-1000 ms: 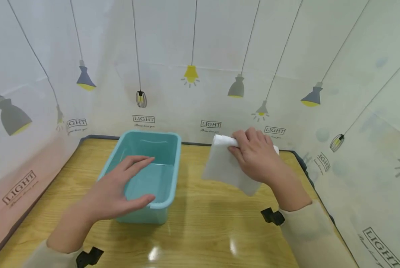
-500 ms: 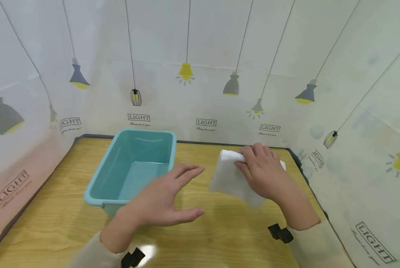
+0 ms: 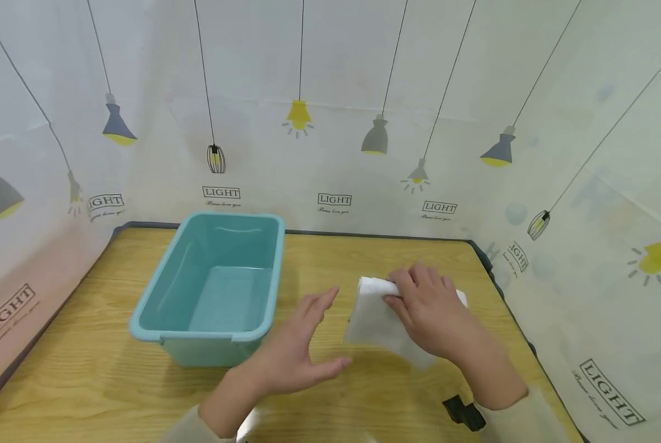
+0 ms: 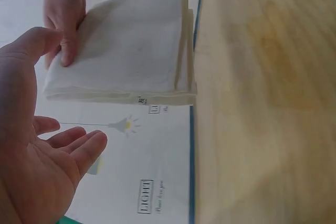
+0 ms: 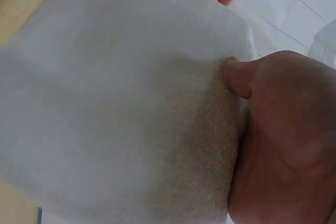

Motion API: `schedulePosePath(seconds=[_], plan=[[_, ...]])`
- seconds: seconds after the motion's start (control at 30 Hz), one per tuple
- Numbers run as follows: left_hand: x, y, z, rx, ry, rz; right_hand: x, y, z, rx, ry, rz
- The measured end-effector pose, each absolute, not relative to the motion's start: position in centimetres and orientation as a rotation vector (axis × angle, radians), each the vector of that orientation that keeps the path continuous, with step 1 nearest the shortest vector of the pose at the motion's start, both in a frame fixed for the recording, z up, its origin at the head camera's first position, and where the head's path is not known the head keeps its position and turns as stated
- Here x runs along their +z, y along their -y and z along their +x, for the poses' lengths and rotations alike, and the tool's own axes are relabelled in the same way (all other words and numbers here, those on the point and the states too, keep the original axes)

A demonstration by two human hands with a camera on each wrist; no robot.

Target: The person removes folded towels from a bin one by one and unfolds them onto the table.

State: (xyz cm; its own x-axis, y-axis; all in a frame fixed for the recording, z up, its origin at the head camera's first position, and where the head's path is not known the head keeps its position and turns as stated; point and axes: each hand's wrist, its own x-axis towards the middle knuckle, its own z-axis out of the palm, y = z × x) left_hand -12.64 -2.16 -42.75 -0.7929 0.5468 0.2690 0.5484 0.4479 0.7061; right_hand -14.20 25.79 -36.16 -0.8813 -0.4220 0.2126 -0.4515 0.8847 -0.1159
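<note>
A folded white towel (image 3: 383, 320) hangs from my right hand (image 3: 438, 314), which pinches its top edge between thumb and fingers above the right side of the table. In the left wrist view the towel (image 4: 126, 45) shows several stacked layers and a small dark mark on one edge. The right wrist view shows my right thumb (image 5: 241, 77) pressed on its fuzzy face. To the left of the towel, and apart from it, is my left hand (image 3: 292, 351), with fingers and thumb spread and nothing held.
A light teal plastic bin (image 3: 225, 336) stands on the left of the wood-grain table (image 3: 87, 344); nothing shows inside it. White sheets printed with lamps (image 3: 336, 166) enclose the back and sides of the table.
My left hand has moved right, from over the bin to near the towel. My right hand has lowered the towel toward me. The head view has shifted slightly.
</note>
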Motion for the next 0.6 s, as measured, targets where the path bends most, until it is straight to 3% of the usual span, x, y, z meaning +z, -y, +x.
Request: schedulePosePath(seconds=[0.33, 0.6], plan=[[-46.2, 2.2, -12.4, -1.512, 2.691, -0.951, -37.3, -24.3, -13.1, 0.31, 3.0, 0.821], [-47.8, 2.4, -12.3, -1.595, 2.757, -0.87, -40.4, -23.9, -17.0, 0.434, 3.163, 0.902]])
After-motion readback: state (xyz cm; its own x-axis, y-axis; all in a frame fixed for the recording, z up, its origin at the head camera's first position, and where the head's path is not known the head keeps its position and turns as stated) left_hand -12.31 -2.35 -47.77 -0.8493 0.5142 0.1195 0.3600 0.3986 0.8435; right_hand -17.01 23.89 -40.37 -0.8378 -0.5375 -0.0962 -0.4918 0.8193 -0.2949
